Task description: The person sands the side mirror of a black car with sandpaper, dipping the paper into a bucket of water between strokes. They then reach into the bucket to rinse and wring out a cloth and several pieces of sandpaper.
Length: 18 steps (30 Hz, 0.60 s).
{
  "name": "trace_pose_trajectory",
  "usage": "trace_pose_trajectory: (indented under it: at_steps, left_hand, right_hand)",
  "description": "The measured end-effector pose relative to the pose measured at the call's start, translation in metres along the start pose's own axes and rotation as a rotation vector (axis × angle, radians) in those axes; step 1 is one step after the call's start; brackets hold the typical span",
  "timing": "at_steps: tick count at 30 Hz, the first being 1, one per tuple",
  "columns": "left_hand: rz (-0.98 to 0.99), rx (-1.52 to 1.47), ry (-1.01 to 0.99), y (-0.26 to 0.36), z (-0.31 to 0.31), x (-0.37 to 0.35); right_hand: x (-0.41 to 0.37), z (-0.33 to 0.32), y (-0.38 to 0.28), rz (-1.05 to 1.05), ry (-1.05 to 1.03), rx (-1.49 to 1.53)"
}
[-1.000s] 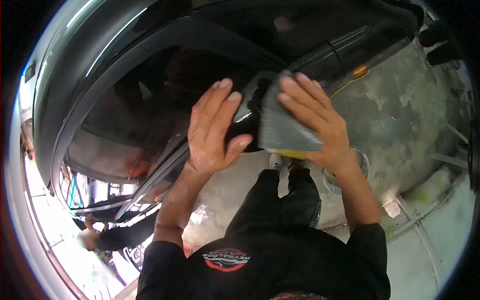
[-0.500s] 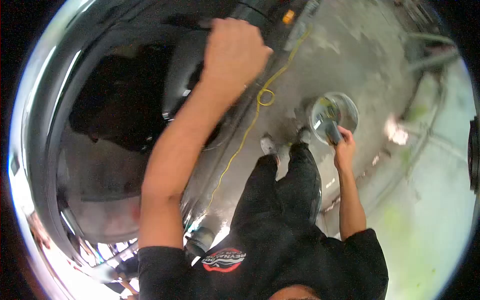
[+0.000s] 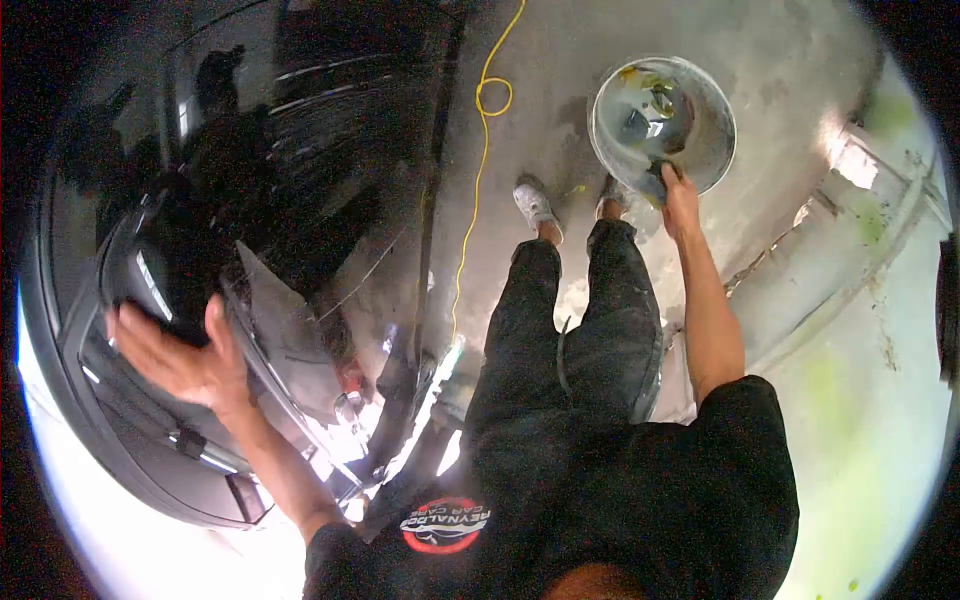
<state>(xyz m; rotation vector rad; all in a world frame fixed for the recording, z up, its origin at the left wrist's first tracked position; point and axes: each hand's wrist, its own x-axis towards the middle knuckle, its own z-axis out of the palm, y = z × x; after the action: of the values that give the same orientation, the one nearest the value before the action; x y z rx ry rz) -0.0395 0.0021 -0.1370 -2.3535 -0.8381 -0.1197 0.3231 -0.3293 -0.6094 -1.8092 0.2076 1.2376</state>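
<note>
My left hand (image 3: 185, 365) is open, fingers stretched and thumb apart, slightly blurred. It overlaps the glossy black car (image 3: 330, 130) just below the rounded side mirror (image 3: 150, 265), holding nothing. My right hand (image 3: 682, 208) is closed around a dark handle (image 3: 660, 180) at the near rim of a round bucket (image 3: 728, 150). The tool's far end goes down into the bucket, where grey, shiny shapes and a yellow-green patch show; I cannot tell what kind of tool it is.
A yellow cord (image 3: 468, 235) with one loop runs along the concrete floor (image 3: 545, 100) beside the car. My shoes (image 3: 537, 210) stand between cord and bucket. A pale wall (image 3: 830, 380) stained green rises on the right.
My left hand has swung from high over the car down and left to beside the mirror, fingers now spread. My right hand and the bucket appear higher in view.
</note>
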Motion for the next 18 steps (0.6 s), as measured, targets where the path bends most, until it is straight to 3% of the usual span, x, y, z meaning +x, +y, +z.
trace_pose_trajectory:
  at_steps: [2, 5, 8, 9, 10, 12, 15, 18]
  left_hand:
    - [-0.004, 0.083, -0.022, -0.003, 0.013, -0.007]
    - [-0.031, 0.096, -0.039, -0.014, 0.000, -0.008]
    - [0.058, 0.075, -0.066, -0.013, 0.001, -0.011]
    - [0.078, 0.050, -0.083, -0.010, 0.002, -0.010]
    - [0.117, 0.136, -0.126, -0.014, -0.001, -0.013]
    - [0.042, -0.009, -0.141, -0.015, 0.009, -0.016]
    - [-0.259, 0.012, -0.166, -0.007, -0.003, -0.038]
    - [-0.201, 0.048, -0.178, -0.017, 0.008, -0.051]
  right_hand:
    - [0.050, 0.004, 0.028, -0.103, -0.013, -0.005]
    - [0.103, 0.000, 0.051, -0.142, -0.061, -0.521]
    - [0.154, -0.002, 0.074, -0.288, -0.084, -0.758]
    - [0.165, -0.001, 0.083, -0.502, -0.033, -0.722]
    - [0.180, 0.004, 0.090, -0.469, 0.051, -0.814]
    - [0.223, 0.011, 0.116, -0.435, 0.156, -0.986]
    - [0.309, 0.008, 0.149, -0.412, 0.079, -1.124]
    - [0.391, 0.045, 0.188, -0.350, -0.008, -1.221]
